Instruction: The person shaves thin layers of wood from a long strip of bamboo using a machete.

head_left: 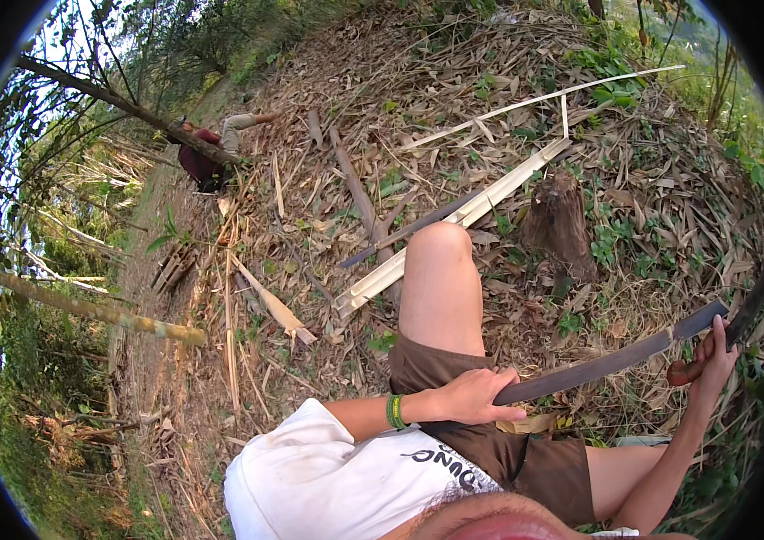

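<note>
My left hand [476, 396], with a green band at its wrist, is closed round the near end of a long, dark, slightly curved strip [593, 363] that looks like split bamboo. The strip reaches across to the right. There my right hand [713, 358] is closed on the reddish-brown handle [683, 372] of a large knife, its dark blade [755, 292] pointing up toward the right rim. A fingertip of the right hand lies against or close to the strip's far end. Part of the blade is lost in the dark picture edge.
Beyond my bent knee [440, 247], pale split bamboo [499, 191] lies on leaf litter beside a dark strip [427, 220]. A stump [560, 225] stands right of it. A thin pale strip [571, 93] lies farther off. Another person [206, 157] sits at far left behind a branch [121, 101].
</note>
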Motion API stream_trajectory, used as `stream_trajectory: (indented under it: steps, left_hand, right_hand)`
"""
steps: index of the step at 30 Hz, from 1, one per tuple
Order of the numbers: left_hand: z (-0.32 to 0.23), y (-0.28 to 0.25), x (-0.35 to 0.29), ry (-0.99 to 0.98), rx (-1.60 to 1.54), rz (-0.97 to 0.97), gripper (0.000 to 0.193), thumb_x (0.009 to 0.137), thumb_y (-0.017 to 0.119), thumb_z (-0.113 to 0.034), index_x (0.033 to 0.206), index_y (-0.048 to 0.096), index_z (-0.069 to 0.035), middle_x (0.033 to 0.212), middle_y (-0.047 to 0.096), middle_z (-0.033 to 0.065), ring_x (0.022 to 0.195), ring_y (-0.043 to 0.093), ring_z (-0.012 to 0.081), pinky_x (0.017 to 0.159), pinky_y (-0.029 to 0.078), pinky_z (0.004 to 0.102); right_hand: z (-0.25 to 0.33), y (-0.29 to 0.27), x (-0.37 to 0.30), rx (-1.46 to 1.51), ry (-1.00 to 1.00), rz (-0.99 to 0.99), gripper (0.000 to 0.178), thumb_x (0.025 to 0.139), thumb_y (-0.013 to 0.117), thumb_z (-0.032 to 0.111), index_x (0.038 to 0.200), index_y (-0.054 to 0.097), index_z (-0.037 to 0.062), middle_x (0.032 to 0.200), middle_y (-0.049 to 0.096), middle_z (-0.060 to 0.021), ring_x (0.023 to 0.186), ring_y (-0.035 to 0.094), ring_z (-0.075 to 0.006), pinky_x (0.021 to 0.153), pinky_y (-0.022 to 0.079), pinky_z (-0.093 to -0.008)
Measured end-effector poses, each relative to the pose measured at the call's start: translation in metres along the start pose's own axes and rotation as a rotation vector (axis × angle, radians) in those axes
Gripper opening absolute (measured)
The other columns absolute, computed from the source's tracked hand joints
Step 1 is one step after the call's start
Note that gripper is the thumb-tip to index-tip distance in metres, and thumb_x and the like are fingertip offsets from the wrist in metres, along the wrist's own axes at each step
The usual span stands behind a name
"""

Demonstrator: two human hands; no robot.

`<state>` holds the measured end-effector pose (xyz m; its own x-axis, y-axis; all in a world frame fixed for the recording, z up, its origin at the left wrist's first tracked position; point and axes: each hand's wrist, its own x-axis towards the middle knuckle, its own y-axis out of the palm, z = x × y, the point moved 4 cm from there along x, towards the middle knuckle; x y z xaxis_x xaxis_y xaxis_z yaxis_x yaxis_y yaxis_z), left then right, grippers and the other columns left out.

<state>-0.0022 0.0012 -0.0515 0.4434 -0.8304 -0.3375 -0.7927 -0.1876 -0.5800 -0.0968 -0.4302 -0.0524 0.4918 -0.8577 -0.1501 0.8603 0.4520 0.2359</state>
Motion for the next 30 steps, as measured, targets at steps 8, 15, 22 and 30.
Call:
stream_trajectory:
  steps: [8, 15, 22, 30]
  left_hand:
    - [-0.003, -0.003, -0.009, -0.002, -0.043, -0.078, 0.055, 0.085, 0.074, -0.051, 0.099, 0.052, -0.003, 0.073, 0.065, 0.0182, 0.072, 0.066, 0.0403, 0.067, 0.050, 0.0493]
    - [-0.002, -0.004, -0.014, 0.028, -0.016, -0.034, 0.056, 0.083, 0.076, -0.050, 0.097, 0.050, -0.003, 0.073, 0.065, 0.0176, 0.073, 0.066, 0.0405, 0.066, 0.050, 0.0492]
    - [-0.002, -0.009, -0.019, 0.011, 0.041, 0.113, 0.057, 0.084, 0.076, -0.049, 0.102, 0.054, 0.001, 0.079, 0.066, 0.0231, 0.079, 0.067, 0.0448, 0.070, 0.051, 0.0505]
    - [0.013, 0.003, -0.020, 0.095, 0.051, 0.095, 0.080, 0.085, 0.074, -0.045, 0.137, 0.039, 0.005, 0.083, 0.065, 0.0252, 0.081, 0.065, 0.0467, 0.071, 0.051, 0.0512]
  right_hand:
    - [0.006, -0.020, 0.010, 0.114, -0.010, -0.067, 0.018, 0.096, 0.069, 0.024, 0.097, 0.060, 0.0098, 0.062, 0.036, 0.0060, 0.052, 0.036, -0.0063, 0.050, 0.031, -0.0248]
    - [0.018, -0.038, 0.020, 0.336, 0.033, -0.128, 0.028, 0.097, 0.067, 0.025, 0.078, 0.050, 0.0138, 0.061, 0.033, 0.0074, 0.054, 0.035, -0.0059, 0.054, 0.033, -0.0256]
    - [0.015, -0.067, 0.041, 0.573, 0.084, -0.166, 0.030, 0.097, 0.067, 0.022, 0.076, 0.046, 0.0155, 0.061, 0.031, 0.0081, 0.055, 0.034, -0.0052, 0.054, 0.034, -0.0243]
    - [0.014, -0.083, 0.055, 0.533, 0.031, -0.257, 0.032, 0.096, 0.068, 0.021, 0.075, 0.044, 0.0157, 0.063, 0.030, 0.0085, 0.055, 0.033, -0.0050, 0.054, 0.035, -0.0247]
